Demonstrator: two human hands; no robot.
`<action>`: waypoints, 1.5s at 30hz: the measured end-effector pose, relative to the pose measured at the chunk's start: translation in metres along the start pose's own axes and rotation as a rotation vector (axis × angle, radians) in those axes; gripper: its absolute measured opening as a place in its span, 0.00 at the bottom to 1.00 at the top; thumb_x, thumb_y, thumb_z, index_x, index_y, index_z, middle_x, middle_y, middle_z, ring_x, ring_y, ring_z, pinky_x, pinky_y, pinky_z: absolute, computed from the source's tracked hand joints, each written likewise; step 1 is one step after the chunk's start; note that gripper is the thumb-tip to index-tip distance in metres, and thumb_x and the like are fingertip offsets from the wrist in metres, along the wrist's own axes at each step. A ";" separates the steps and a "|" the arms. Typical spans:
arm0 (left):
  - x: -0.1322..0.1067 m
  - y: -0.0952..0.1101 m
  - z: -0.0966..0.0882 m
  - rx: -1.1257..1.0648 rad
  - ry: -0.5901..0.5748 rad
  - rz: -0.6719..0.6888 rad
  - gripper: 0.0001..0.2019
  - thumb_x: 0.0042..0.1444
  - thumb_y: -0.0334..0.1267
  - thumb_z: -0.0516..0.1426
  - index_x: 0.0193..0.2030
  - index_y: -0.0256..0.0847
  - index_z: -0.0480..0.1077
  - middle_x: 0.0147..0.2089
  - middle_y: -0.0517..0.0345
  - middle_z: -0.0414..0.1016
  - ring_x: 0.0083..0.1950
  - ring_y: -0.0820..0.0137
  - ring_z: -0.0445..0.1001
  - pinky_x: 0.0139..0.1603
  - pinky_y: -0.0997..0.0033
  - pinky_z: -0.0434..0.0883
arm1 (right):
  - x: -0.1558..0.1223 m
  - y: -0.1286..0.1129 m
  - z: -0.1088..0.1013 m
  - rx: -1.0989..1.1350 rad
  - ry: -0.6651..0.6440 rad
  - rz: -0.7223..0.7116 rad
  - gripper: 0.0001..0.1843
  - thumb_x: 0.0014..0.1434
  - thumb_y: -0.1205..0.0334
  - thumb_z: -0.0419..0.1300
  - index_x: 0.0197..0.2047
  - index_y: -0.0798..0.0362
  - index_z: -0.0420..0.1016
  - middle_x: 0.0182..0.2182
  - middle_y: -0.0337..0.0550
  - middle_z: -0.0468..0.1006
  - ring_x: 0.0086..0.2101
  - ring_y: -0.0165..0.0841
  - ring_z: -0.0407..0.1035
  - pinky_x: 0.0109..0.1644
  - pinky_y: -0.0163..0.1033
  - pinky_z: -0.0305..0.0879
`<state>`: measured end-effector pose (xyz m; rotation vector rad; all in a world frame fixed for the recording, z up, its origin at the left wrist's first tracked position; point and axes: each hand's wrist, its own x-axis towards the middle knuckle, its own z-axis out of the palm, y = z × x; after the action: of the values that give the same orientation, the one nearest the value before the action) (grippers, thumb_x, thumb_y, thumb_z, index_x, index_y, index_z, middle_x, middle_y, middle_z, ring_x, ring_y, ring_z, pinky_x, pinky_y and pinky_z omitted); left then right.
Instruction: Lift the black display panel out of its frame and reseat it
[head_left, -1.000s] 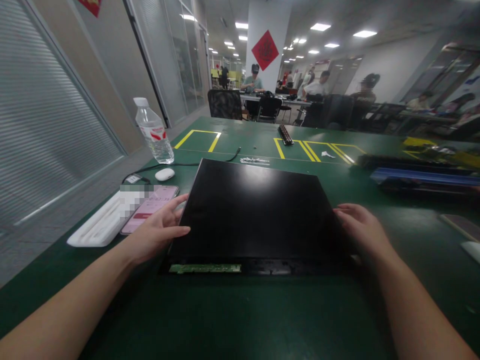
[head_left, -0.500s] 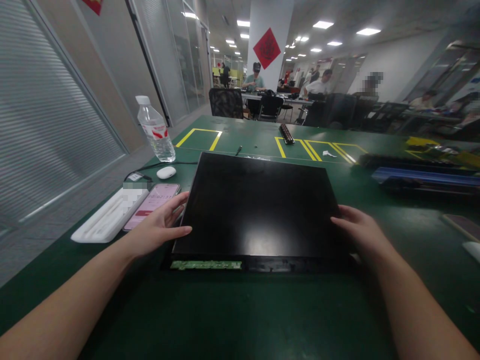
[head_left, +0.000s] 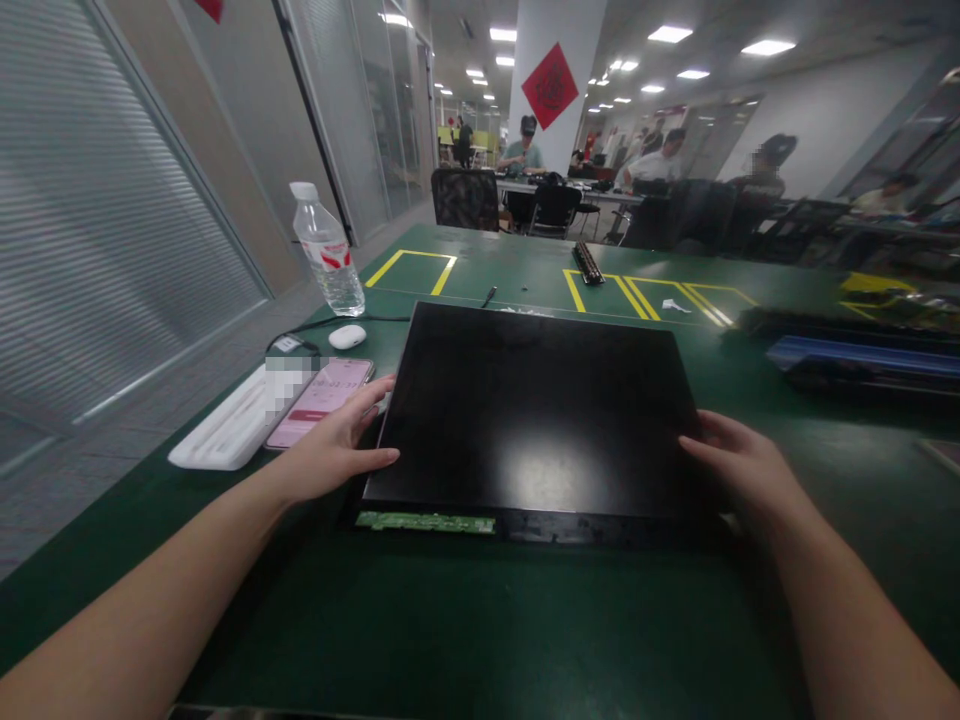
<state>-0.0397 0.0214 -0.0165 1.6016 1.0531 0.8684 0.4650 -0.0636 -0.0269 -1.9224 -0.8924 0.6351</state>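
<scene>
A large black flat panel [head_left: 536, 400] lies on the green table [head_left: 465, 620], its far edge tilted up. A narrow green circuit strip [head_left: 425, 521] shows along its near edge. My left hand [head_left: 334, 450] grips the panel's left edge, thumb on top and fingers under it. On the right edge my right hand [head_left: 739, 465] holds it the same way.
Left of the panel lie a phone [head_left: 319, 402], a white tray [head_left: 225, 440], a white earbud case [head_left: 347, 336] with a black cable, and a water bottle [head_left: 328, 250]. A black connector strip [head_left: 589, 263] lies at the back, dark and blue long parts [head_left: 862, 357] at right. People sit beyond.
The panel's far edge has risen and now hides the small white parts behind it. Both hands keep their grip on its sides.
</scene>
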 end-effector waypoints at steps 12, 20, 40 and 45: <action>-0.001 0.003 0.003 -0.012 -0.004 -0.024 0.43 0.48 0.36 0.74 0.72 0.52 0.68 0.81 0.53 0.59 0.83 0.45 0.49 0.82 0.44 0.48 | 0.004 0.006 -0.003 -0.031 -0.010 -0.033 0.35 0.44 0.48 0.76 0.56 0.45 0.83 0.38 0.49 0.85 0.38 0.52 0.80 0.39 0.55 0.76; 0.000 0.003 0.003 -0.012 -0.029 -0.048 0.45 0.48 0.36 0.72 0.73 0.50 0.64 0.81 0.52 0.59 0.83 0.46 0.47 0.82 0.47 0.48 | 0.006 0.013 -0.004 -0.027 -0.019 -0.062 0.37 0.44 0.46 0.76 0.58 0.45 0.82 0.36 0.47 0.85 0.36 0.50 0.80 0.38 0.53 0.76; 0.003 -0.009 -0.002 0.021 -0.043 -0.056 0.48 0.48 0.36 0.71 0.76 0.53 0.59 0.82 0.53 0.57 0.83 0.46 0.46 0.82 0.43 0.48 | -0.005 -0.005 0.000 0.001 0.038 0.028 0.37 0.41 0.52 0.76 0.57 0.47 0.82 0.36 0.46 0.85 0.38 0.49 0.80 0.41 0.51 0.77; 0.002 -0.008 -0.002 0.020 -0.045 -0.066 0.49 0.48 0.37 0.70 0.77 0.53 0.57 0.82 0.52 0.56 0.83 0.47 0.47 0.82 0.44 0.48 | -0.003 -0.001 -0.003 0.011 0.026 -0.031 0.38 0.41 0.50 0.77 0.58 0.47 0.82 0.37 0.46 0.86 0.39 0.48 0.81 0.41 0.50 0.77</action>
<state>-0.0426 0.0251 -0.0232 1.5874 1.0799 0.7770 0.4645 -0.0671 -0.0242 -1.8994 -0.8988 0.5944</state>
